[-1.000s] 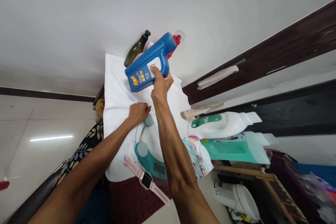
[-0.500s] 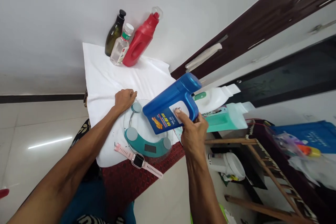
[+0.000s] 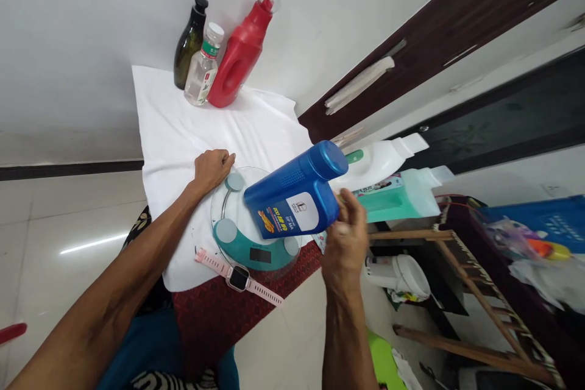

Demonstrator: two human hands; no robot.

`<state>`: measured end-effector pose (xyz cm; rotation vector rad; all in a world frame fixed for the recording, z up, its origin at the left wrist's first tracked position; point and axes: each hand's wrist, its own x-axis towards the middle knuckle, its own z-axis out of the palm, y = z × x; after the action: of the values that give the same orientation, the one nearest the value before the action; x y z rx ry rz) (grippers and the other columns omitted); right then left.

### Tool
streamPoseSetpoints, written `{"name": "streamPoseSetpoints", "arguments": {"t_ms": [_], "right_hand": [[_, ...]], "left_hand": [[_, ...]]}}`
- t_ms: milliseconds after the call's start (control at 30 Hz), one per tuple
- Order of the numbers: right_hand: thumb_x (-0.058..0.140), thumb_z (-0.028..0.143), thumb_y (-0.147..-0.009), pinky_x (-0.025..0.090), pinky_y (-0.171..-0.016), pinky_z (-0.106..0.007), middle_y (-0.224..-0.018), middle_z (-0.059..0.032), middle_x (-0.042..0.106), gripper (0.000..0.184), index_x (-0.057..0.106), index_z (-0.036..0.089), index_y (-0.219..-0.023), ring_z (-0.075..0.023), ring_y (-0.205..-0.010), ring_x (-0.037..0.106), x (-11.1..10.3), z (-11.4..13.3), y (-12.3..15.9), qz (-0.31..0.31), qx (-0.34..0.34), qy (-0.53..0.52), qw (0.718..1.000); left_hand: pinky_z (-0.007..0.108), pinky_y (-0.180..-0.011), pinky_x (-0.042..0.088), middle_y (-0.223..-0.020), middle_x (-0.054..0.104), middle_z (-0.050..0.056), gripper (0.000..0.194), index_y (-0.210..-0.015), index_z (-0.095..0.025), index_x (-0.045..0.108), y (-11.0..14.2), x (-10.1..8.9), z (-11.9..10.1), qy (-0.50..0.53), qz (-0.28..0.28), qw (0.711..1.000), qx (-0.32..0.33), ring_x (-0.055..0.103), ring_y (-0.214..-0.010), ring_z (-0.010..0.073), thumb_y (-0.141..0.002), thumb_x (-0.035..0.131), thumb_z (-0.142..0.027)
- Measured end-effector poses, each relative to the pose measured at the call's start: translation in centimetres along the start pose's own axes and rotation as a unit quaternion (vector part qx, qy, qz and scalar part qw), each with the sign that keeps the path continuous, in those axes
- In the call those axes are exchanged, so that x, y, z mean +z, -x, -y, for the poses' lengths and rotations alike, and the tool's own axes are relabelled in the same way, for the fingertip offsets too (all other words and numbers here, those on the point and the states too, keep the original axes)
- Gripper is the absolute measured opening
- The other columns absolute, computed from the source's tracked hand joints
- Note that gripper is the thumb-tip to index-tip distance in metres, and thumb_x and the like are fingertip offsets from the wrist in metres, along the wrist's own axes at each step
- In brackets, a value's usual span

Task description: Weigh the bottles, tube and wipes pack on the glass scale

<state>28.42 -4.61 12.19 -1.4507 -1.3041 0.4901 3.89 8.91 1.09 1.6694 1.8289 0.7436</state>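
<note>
A blue bottle point(image 3: 292, 177) with a printed label and a side handle stands, leaning in view, over the round glass scale point(image 3: 269, 256) with its teal panel. Beside the bottle's handle is my right hand point(image 3: 345, 237), fingers bent. Its thumb is off the label, and the bottle's edge partly hides the fingertips, so a grip cannot be made out. My left hand point(image 3: 212, 167) rests closed on the white cloth point(image 3: 173, 116), at the scale's left rim, with nothing showing in it. A pink-strapped smartwatch point(image 3: 238, 278) lies against the scale's near edge.
At the back, against the wall, stand a dark pump bottle point(image 3: 188, 52), a clear bottle point(image 3: 200, 76) and a red bottle point(image 3: 237, 55). On the right are a white bottle point(image 3: 379, 161) and a green bottle point(image 3: 388, 201). Beyond them is a wooden frame point(image 3: 475, 280).
My right thumb has come off the bottle's label, and that hand has drawn back to the handle side. The bottle has turned slightly. My left hand stays closed on the cloth.
</note>
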Motion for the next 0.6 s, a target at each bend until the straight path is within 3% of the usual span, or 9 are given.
{"name": "streamPoseSetpoints", "arguments": {"t_ms": [100, 167, 267, 367, 467, 600], "right_hand": [[0.071, 0.079, -0.076, 0.055, -0.109, -0.067, -0.143, -0.0143, 0.072, 0.066, 0.067, 0.035, -0.126, -0.0396, -0.132, 0.071, -1.8, 0.7, -0.8, -0.049, -0.024, -0.021, 0.998], [0.08, 0.07, -0.074, 0.057, -0.107, -0.062, -0.141, -0.0134, 0.074, 0.058, 0.069, 0.038, -0.122, -0.0378, -0.13, 0.072, -1.8, 1.2, -0.7, -0.035, -0.021, -0.006, 0.999], [0.093, 0.054, -0.063, 0.06, -0.102, -0.057, -0.135, -0.0119, 0.076, 0.07, 0.069, 0.033, -0.126, -0.0362, -0.122, 0.074, 0.3, 1.7, 0.1, 0.017, 0.005, 0.058, 0.998], [0.092, 0.055, -0.066, 0.063, -0.09, -0.051, -0.11, -0.0063, 0.077, 0.063, 0.07, 0.026, -0.117, -0.0292, -0.097, 0.074, 2.9, 1.7, 0.6, -0.02, 0.019, 0.119, 0.993], [0.09, 0.059, -0.068, 0.061, -0.079, -0.044, -0.092, -0.0015, 0.074, 0.055, 0.07, 0.024, -0.105, -0.0236, -0.081, 0.068, 4.5, 1.7, 0.1, -0.043, 0.019, 0.1, 0.994], [0.088, 0.058, -0.07, 0.06, -0.077, -0.039, -0.091, -0.0006, 0.074, 0.053, 0.071, 0.023, -0.106, -0.0216, -0.08, 0.066, 6.2, 1.1, -2.8, -0.045, 0.004, 0.058, 0.997]], "left_hand": [[0.035, -0.072, 0.031, -0.081, 0.071, 0.009, 0.044, -0.077, -0.021, 0.064, 0.0, 0.0, -0.1, -0.015, 0.009, 1.0, 0.003, 0.065, -0.083, 0.0255, -0.109, 0.047, -0.045], [0.035, -0.072, 0.032, -0.083, 0.072, 0.009, 0.044, -0.078, -0.021, 0.065, 0.0, 0.0, -0.1, -0.025, 0.012, 1.0, 0.003, 0.065, -0.084, 0.0261, -0.109, 0.047, -0.045], [0.035, -0.073, 0.033, -0.084, 0.074, 0.01, 0.044, -0.079, -0.021, 0.066, -0.1, 0.0, -0.1, -0.034, 0.013, 0.999, 0.003, 0.066, -0.086, 0.0269, -0.109, 0.047, -0.045], [0.035, -0.073, 0.033, -0.082, 0.073, 0.01, 0.044, -0.078, -0.021, 0.066, -0.2, 0.0, -0.1, -0.039, 0.011, 0.999, 0.001, 0.066, -0.086, 0.0273, -0.108, 0.047, -0.046], [0.035, -0.072, 0.032, -0.082, 0.072, 0.009, 0.043, -0.076, -0.022, 0.064, -0.3, 0.0, -0.1, -0.045, 0.009, 0.999, -0.001, 0.066, -0.086, 0.0278, -0.107, 0.047, -0.047], [0.035, -0.07, 0.032, -0.082, 0.072, 0.009, 0.043, -0.074, -0.022, 0.06, -0.4, -0.2, -0.4, -0.049, 0.006, 0.999, -0.006, 0.066, -0.086, 0.028, -0.106, 0.047, -0.048]]}}
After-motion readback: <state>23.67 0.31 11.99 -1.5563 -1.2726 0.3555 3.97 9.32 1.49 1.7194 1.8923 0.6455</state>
